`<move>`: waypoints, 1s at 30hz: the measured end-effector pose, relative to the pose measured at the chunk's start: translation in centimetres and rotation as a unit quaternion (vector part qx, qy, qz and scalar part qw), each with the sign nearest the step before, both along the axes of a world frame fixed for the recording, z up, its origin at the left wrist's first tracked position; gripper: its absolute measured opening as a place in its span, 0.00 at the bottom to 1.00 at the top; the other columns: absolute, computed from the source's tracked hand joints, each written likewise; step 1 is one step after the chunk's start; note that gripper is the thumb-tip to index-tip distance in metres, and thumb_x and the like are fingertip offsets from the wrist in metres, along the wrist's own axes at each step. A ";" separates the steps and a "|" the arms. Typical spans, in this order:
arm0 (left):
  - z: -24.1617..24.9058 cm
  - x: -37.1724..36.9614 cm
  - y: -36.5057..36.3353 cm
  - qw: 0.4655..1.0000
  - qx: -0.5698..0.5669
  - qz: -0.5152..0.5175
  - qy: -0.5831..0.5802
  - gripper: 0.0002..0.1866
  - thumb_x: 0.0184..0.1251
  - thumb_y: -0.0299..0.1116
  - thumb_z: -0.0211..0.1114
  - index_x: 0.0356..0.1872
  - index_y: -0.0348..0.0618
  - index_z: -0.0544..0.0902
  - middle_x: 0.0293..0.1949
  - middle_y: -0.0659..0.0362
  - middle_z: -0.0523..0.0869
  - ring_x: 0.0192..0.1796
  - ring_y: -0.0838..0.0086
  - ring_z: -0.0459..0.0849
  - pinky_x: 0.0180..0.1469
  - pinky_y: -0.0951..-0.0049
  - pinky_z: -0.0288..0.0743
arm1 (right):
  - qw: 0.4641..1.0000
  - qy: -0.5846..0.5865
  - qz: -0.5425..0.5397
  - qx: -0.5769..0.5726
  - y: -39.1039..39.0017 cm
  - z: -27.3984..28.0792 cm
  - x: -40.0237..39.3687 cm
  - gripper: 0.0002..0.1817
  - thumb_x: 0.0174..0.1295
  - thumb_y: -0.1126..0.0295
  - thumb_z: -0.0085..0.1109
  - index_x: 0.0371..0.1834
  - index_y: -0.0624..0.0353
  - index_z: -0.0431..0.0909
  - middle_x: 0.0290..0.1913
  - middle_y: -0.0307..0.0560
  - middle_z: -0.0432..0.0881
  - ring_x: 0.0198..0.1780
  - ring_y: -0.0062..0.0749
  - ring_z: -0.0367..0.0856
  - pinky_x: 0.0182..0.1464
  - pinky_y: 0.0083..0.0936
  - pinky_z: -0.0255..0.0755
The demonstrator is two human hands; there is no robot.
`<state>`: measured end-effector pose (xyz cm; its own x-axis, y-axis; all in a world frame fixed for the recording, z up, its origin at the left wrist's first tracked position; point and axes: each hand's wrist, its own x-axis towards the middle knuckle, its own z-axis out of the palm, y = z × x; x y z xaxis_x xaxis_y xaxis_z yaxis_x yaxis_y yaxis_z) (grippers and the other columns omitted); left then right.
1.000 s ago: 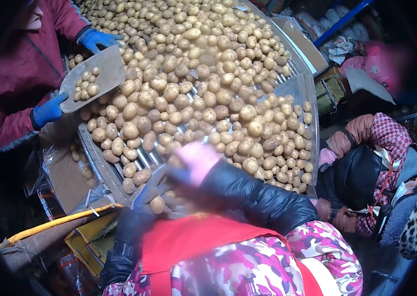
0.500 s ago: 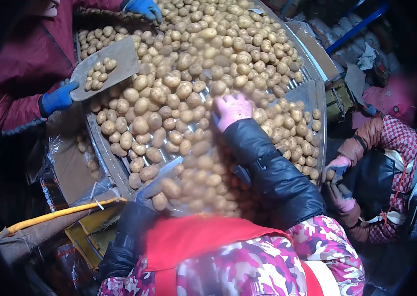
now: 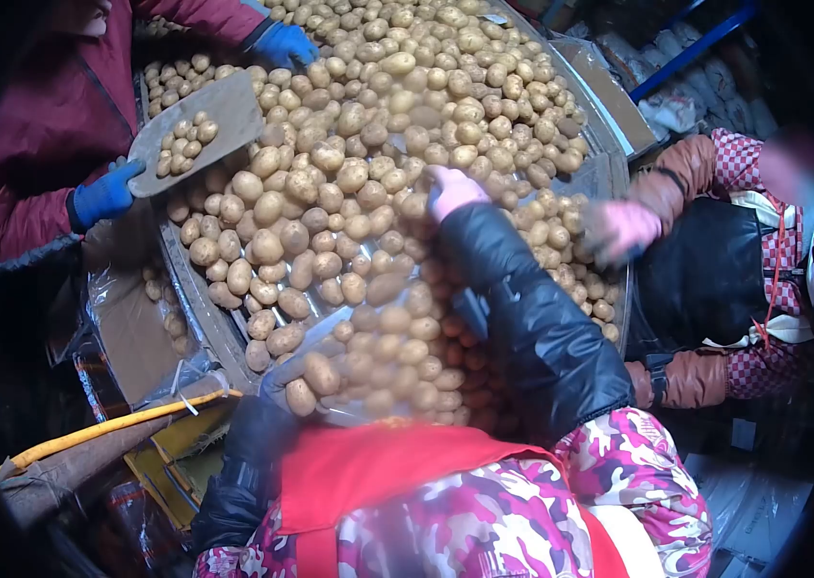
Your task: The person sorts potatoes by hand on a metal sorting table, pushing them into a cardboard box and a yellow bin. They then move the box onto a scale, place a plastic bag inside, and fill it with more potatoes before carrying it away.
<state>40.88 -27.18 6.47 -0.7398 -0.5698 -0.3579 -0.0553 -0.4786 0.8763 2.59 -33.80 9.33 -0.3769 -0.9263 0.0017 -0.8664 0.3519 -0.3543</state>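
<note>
Potatoes [image 3: 330, 183] cover a wide roller table in front of me. My right hand [image 3: 455, 191], in a pink glove, reaches over the middle of them; its fingers are curled, and whatever is under them is hidden. At lower left, my left hand [image 3: 275, 387], in a grey glove, grips the side of a pale scoop [image 3: 327, 326], partly hidden by potatoes. Two larger potatoes [image 3: 310, 382] lie against the left hand. More potatoes [image 3: 397, 352], blurred by a smear, fill the area between my arms.
Across the left side a co-worker in blue gloves [image 3: 106, 196] holds a flat scoop [image 3: 224, 106] with several small potatoes. At right another co-worker's pink-gloved hand [image 3: 623, 229] is over the potatoes. A yellow hose [image 3: 118, 419] and a cardboard box [image 3: 132, 308] stand at left.
My right hand has shifted slightly, with its fingers more curled. The right-hand co-worker has leaned back and swung one hand up over the potatoes. My left hand stays in place.
</note>
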 end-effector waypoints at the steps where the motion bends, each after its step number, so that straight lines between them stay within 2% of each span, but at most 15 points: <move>1: -0.6 0.2 0.0 1.000 0.002 0.000 0.013 0.20 0.80 0.30 0.63 0.68 0.36 0.80 0.60 0.55 0.86 0.60 0.70 0.86 0.62 0.70 0.80 | 0.997 0.001 0.046 0.058 -0.5 0.4 -0.7 0.23 0.69 0.54 0.58 0.63 0.51 0.82 0.58 0.57 0.86 0.59 0.57 0.85 0.62 0.47 0.78; 3: -1.1 0.6 -0.1 0.999 0.010 0.001 0.036 0.20 0.80 0.29 0.63 0.69 0.35 0.79 0.60 0.54 0.87 0.60 0.70 0.86 0.63 0.71 0.81 | 0.976 -0.005 0.143 0.165 -1.4 1.9 -1.8 0.29 0.68 0.46 0.60 0.65 0.53 0.82 0.63 0.58 0.85 0.63 0.54 0.85 0.64 0.43 0.77; 7: 0.6 -0.1 -0.8 0.998 -0.057 -0.028 0.018 0.19 0.81 0.28 0.61 0.68 0.35 0.79 0.61 0.52 0.86 0.59 0.69 0.86 0.62 0.71 0.82 | 0.961 -0.042 0.208 0.179 -3.6 -0.4 -4.2 0.34 0.64 0.40 0.63 0.61 0.58 0.85 0.59 0.61 0.88 0.60 0.53 0.87 0.62 0.44 0.78; 9: 1.9 -0.7 -0.4 0.998 0.054 0.021 0.038 0.19 0.81 0.28 0.60 0.68 0.35 0.79 0.62 0.52 0.86 0.60 0.68 0.86 0.62 0.70 0.82 | 0.958 -0.136 0.119 0.222 -4.3 -0.6 -4.3 0.33 0.64 0.41 0.65 0.59 0.59 0.86 0.56 0.61 0.89 0.59 0.51 0.87 0.62 0.43 0.79; 10: 1.5 -0.5 -0.3 0.998 0.047 0.021 0.032 0.19 0.81 0.27 0.59 0.69 0.34 0.78 0.61 0.52 0.86 0.59 0.69 0.86 0.60 0.71 0.82 | 0.968 -0.098 0.157 0.167 -3.7 -0.8 -4.3 0.30 0.63 0.47 0.69 0.59 0.58 0.85 0.50 0.58 0.91 0.53 0.48 0.90 0.58 0.41 0.81; 13: 0.0 -0.3 -0.2 0.997 0.053 0.026 0.045 0.20 0.83 0.28 0.58 0.70 0.33 0.77 0.61 0.52 0.85 0.56 0.70 0.87 0.56 0.72 0.83 | 0.972 -0.223 -0.026 0.065 -1.4 -1.3 -3.4 0.29 0.61 0.51 0.73 0.60 0.58 0.83 0.46 0.55 0.91 0.47 0.43 0.90 0.54 0.37 0.82; 15: 0.3 -0.6 -0.2 0.990 0.098 0.041 0.089 0.21 0.84 0.30 0.57 0.71 0.32 0.76 0.61 0.53 0.85 0.54 0.71 0.87 0.54 0.72 0.83 | 0.951 -0.301 -0.026 -0.063 -0.4 -3.9 -2.7 0.30 0.63 0.53 0.73 0.63 0.58 0.80 0.48 0.56 0.90 0.48 0.39 0.89 0.54 0.35 0.82; 17: 1.4 -1.6 -0.1 0.989 0.111 0.061 0.072 0.22 0.86 0.34 0.54 0.71 0.31 0.76 0.59 0.53 0.86 0.50 0.71 0.87 0.50 0.73 0.82 | 0.944 -0.296 -0.050 -0.140 1.9 -2.3 -0.2 0.22 0.64 0.54 0.63 0.56 0.56 0.84 0.55 0.65 0.86 0.58 0.56 0.86 0.62 0.42 0.78; 19: 1.8 -1.9 -0.2 0.992 0.102 0.055 0.054 0.22 0.87 0.36 0.53 0.71 0.31 0.76 0.58 0.54 0.87 0.48 0.71 0.87 0.49 0.74 0.83 | 0.974 -0.224 0.004 -0.033 3.1 2.5 2.7 0.23 0.62 0.54 0.66 0.56 0.55 0.83 0.58 0.63 0.83 0.59 0.58 0.83 0.63 0.46 0.78; 20: 1.1 -1.6 -0.3 0.995 0.083 0.040 0.048 0.22 0.87 0.36 0.53 0.71 0.32 0.76 0.57 0.54 0.87 0.48 0.72 0.88 0.48 0.74 0.83 | 0.982 -0.128 0.054 -0.131 3.4 -1.8 2.5 0.25 0.58 0.54 0.70 0.57 0.53 0.83 0.61 0.63 0.79 0.62 0.61 0.80 0.63 0.50 0.76; 21: 0.5 -1.2 -0.3 0.997 0.063 0.027 0.040 0.22 0.86 0.36 0.54 0.71 0.33 0.76 0.56 0.55 0.88 0.48 0.72 0.88 0.48 0.74 0.83 | 0.991 -0.037 0.097 -0.088 3.7 -1.2 3.3 0.38 0.54 0.49 0.78 0.68 0.48 0.79 0.67 0.68 0.75 0.65 0.63 0.78 0.68 0.50 0.75; 23: -0.1 -0.7 -0.1 0.999 0.001 0.022 -0.025 0.24 0.81 0.28 0.61 0.74 0.41 0.74 0.56 0.57 0.88 0.50 0.73 0.89 0.48 0.75 0.85 | 0.993 0.033 0.106 -0.034 4.4 -1.1 5.4 0.35 0.54 0.51 0.78 0.67 0.46 0.80 0.73 0.72 0.69 0.67 0.66 0.76 0.68 0.53 0.74; 26: -0.5 -1.0 0.2 0.990 0.095 0.090 0.049 0.27 0.84 0.31 0.58 0.79 0.43 0.65 0.62 0.53 0.84 0.51 0.69 0.89 0.48 0.74 0.87 | 0.990 0.024 0.111 0.081 4.4 -0.4 7.0 0.31 0.56 0.55 0.76 0.64 0.45 0.82 0.79 0.73 0.61 0.67 0.67 0.77 0.68 0.52 0.75; 29: 0.4 -1.9 0.1 0.972 0.167 0.167 0.009 0.28 0.85 0.46 0.53 0.77 0.45 0.69 0.55 0.50 0.84 0.45 0.62 0.88 0.46 0.65 0.89 | 0.987 -0.046 0.135 0.070 5.3 -1.4 8.0 0.27 0.57 0.57 0.74 0.62 0.45 0.82 0.83 0.71 0.54 0.67 0.68 0.78 0.68 0.51 0.76; 30: 0.6 -2.4 0.1 0.979 0.119 0.164 0.009 0.28 0.84 0.48 0.53 0.78 0.48 0.68 0.56 0.51 0.84 0.44 0.63 0.88 0.45 0.65 0.89 | 0.986 -0.047 0.128 0.098 5.9 -0.5 8.7 0.27 0.58 0.59 0.73 0.63 0.46 0.82 0.81 0.69 0.59 0.67 0.68 0.79 0.68 0.50 0.77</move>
